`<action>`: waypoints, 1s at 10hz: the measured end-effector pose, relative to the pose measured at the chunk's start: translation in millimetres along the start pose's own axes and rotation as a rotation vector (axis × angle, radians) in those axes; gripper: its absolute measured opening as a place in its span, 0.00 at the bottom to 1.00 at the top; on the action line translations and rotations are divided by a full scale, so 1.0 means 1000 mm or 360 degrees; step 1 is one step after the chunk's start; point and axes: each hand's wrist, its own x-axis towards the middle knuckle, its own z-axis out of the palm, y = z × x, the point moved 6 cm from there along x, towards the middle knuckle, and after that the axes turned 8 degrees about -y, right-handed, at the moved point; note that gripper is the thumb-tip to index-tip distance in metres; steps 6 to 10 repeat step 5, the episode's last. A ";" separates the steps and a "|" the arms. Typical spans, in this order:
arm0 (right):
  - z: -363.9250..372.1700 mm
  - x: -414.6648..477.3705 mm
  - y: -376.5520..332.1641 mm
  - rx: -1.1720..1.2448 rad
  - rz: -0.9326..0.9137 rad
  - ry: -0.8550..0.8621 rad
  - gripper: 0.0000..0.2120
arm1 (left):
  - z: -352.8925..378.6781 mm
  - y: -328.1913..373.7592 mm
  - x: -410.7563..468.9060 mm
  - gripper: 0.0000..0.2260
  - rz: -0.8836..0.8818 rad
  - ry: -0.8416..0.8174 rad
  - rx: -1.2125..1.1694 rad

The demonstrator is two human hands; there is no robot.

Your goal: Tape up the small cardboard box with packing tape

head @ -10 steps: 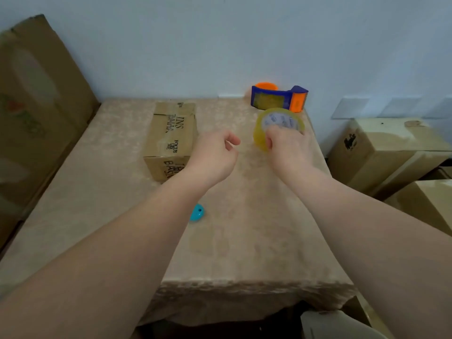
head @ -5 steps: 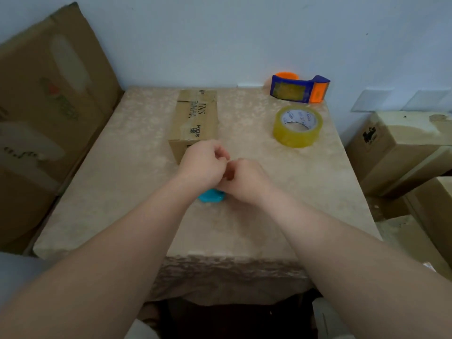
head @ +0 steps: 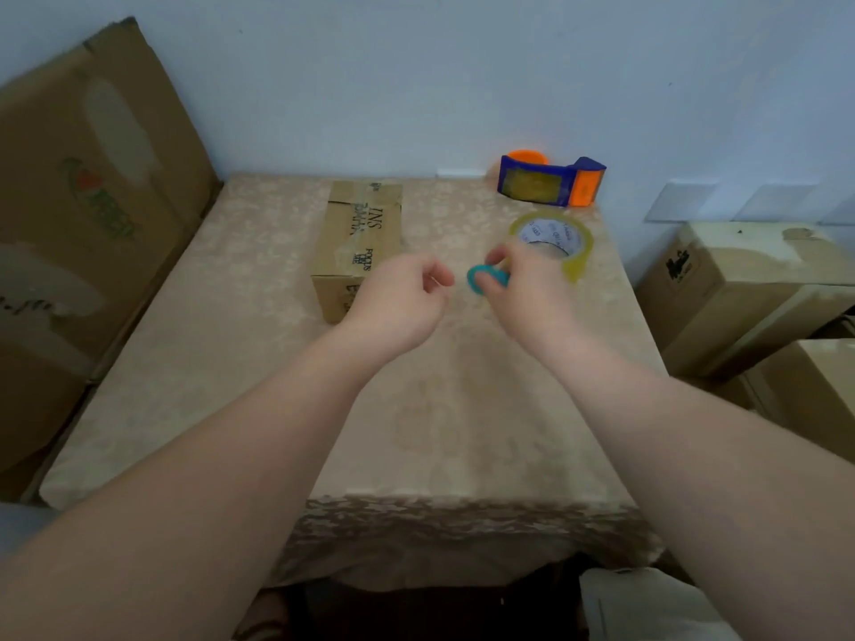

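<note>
A small brown cardboard box (head: pixel 361 238) with black print lies lengthwise at the back middle of the table (head: pixel 231 363). A roll of clear yellowish packing tape (head: pixel 555 238) lies flat at the back right. My right hand (head: pixel 527 293) hovers just in front of the roll and grips a small blue round object (head: pixel 481 276) between thumb and fingers. My left hand (head: pixel 398 303) is loosely curled with nothing in it, right beside the box's near right corner. The motion blurs both hands a little.
A blue and orange tape dispenser (head: pixel 550 180) stands at the back right edge by the wall. A big flattened carton (head: pixel 83 215) leans on the left. Stacked cardboard boxes (head: pixel 749 289) stand to the right of the table.
My right hand let go of the tape roll, came to the table's middle, picked up the blue object and has lifted it toward the roll. My left hand stayed curled near the box.
</note>
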 end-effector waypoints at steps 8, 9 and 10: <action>-0.017 0.056 0.067 -0.0894 0.0156 -0.0330 0.22 | 0.026 0.014 0.050 0.11 0.0161 0.0049 0.0544; -0.017 0.056 0.067 -0.0894 0.0156 -0.0330 0.22 | 0.026 0.014 0.050 0.11 0.0161 0.0049 0.0544; -0.017 0.056 0.067 -0.0894 0.0156 -0.0330 0.22 | 0.026 0.014 0.050 0.11 0.0161 0.0049 0.0544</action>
